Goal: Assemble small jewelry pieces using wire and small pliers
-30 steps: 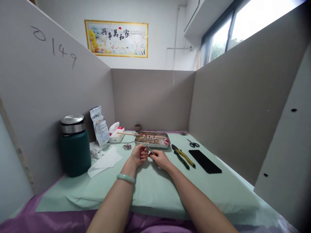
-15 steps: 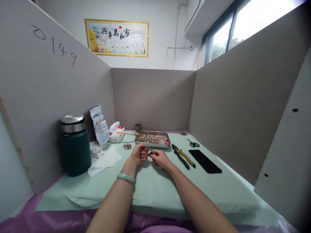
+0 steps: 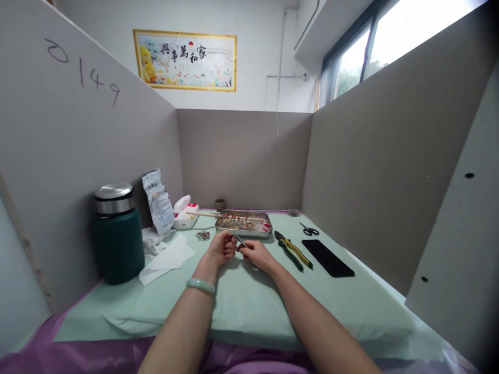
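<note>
My left hand (image 3: 223,247), with a pale green bangle (image 3: 200,285) on its wrist, is closed in front of the tray; whatever its fingers pinch is too small to make out. Close beside it, my right hand (image 3: 258,255) grips a slim grey metal tool (image 3: 240,240) that looks like tweezers, its tip pointing at the left fingertips. Behind both hands lies a metal tray (image 3: 245,234) of small red, gold and clear beads, with a thin wooden stick (image 3: 200,213) across its left rim. A little heap of red and silver beaded pieces (image 3: 202,236) rests left of the hands.
To the right lie pliers (image 3: 293,251) with green and yellow handles, black scissors (image 3: 311,231) and a black phone (image 3: 328,257). On the left stand a dark green flask (image 3: 118,244), a foil pouch (image 3: 159,201), a tissue pack (image 3: 186,218) and white paper (image 3: 167,259). Grey partitions enclose three sides.
The whole view has shifted very slightly to the left. Both hands keep nearly the same pose, with the slim tool still between them.
</note>
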Action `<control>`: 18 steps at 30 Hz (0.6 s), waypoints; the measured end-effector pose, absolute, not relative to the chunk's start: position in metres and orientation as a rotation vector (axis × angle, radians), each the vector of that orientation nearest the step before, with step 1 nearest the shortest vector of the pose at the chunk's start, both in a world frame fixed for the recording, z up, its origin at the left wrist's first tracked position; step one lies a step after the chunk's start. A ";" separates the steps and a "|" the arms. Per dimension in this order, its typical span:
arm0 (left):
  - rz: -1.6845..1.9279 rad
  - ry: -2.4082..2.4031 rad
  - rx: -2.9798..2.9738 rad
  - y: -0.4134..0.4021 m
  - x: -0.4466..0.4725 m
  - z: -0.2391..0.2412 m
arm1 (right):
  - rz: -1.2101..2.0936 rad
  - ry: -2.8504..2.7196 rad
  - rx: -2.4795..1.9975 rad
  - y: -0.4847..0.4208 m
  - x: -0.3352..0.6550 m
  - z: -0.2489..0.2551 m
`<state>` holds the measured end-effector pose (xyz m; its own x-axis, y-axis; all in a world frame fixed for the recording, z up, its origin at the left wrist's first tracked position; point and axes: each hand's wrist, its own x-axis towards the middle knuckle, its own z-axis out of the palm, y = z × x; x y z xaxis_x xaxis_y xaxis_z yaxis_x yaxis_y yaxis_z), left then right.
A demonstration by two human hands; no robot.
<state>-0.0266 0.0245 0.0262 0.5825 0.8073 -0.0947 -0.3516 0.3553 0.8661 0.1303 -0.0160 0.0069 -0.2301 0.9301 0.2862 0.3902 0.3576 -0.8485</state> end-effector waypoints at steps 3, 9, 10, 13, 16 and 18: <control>0.800 0.587 0.948 0.026 -0.026 0.025 | 0.814 -1.799 -1.169 -0.016 0.131 0.008; 0.813 0.623 0.976 0.027 -0.025 0.023 | 0.758 -1.792 -1.202 -0.017 0.130 0.008; 0.814 0.632 0.979 0.027 -0.025 0.023 | 0.754 -1.786 -1.212 -0.017 0.130 0.008; 0.820 0.649 0.982 0.027 -0.025 0.023 | 0.733 -1.781 -1.225 -0.015 0.129 0.006; 0.827 0.634 0.985 0.027 -0.025 0.024 | 0.695 -1.778 -1.239 -0.012 0.130 0.004; 0.823 0.601 0.988 0.026 -0.024 0.024 | 0.668 -1.766 -1.241 -0.011 0.130 0.003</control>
